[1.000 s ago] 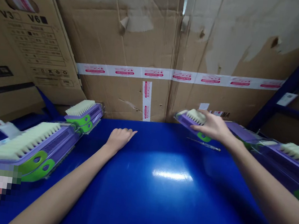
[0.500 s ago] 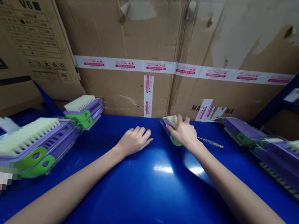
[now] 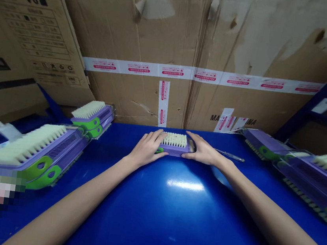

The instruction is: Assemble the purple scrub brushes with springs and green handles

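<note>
A small purple brush (image 3: 174, 144) with pale bristles and a green patch lies bristles-up on the blue table (image 3: 177, 207), near its far middle. My left hand (image 3: 147, 149) grips the brush's left end, fingers curled round it. My right hand (image 3: 202, 150) holds the right end, fingers curved against it. Both forearms reach in from the near edge.
A row of purple and green brushes (image 3: 43, 149) runs along the left side, another row (image 3: 298, 167) along the right. A thin screwdriver (image 3: 231, 156) lies just right of my right hand. Taped cardboard boxes (image 3: 189, 54) wall the back. A blue rack post (image 3: 318, 98) stands at right.
My right hand carried one brush from the right row to the table's middle. My left hand moved right and closed on its other end. The brush now lies level, bristles up.
</note>
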